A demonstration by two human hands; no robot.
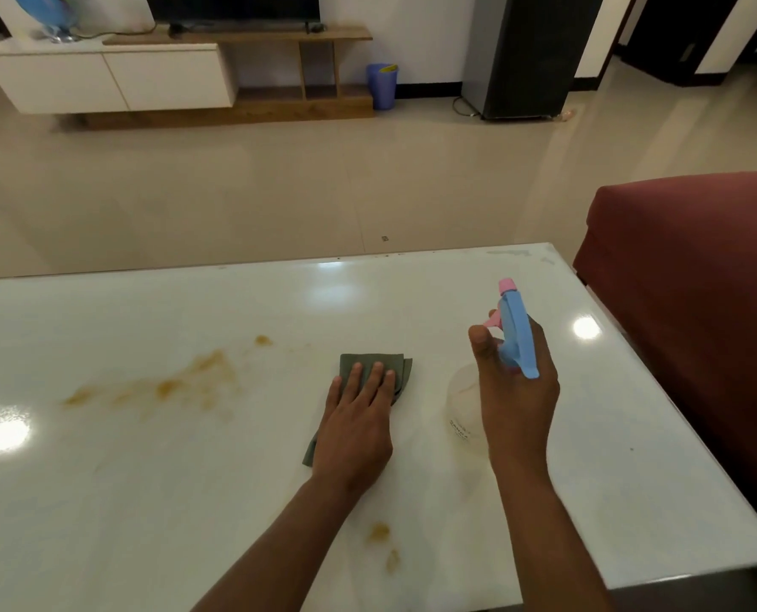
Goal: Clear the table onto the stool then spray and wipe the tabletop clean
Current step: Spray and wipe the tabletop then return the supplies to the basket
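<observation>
Left hand (359, 417) on cloth (374, 368), right hand (518, 390) gripping spray bottle (515, 337)

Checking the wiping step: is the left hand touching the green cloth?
Touching. The head view shows the left hand pressed flat on the green cloth.

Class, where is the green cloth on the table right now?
In the head view the green cloth lies flat near the middle of the white tabletop, pressed under the left hand, with the brown stains to its left and the spray bottle to its right.

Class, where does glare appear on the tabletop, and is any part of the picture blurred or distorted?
Head view: bright ceiling-light glare spots on the white tabletop at left, top centre and right; blue fan is blurred; wide-angle lens bows the table edges.
</observation>
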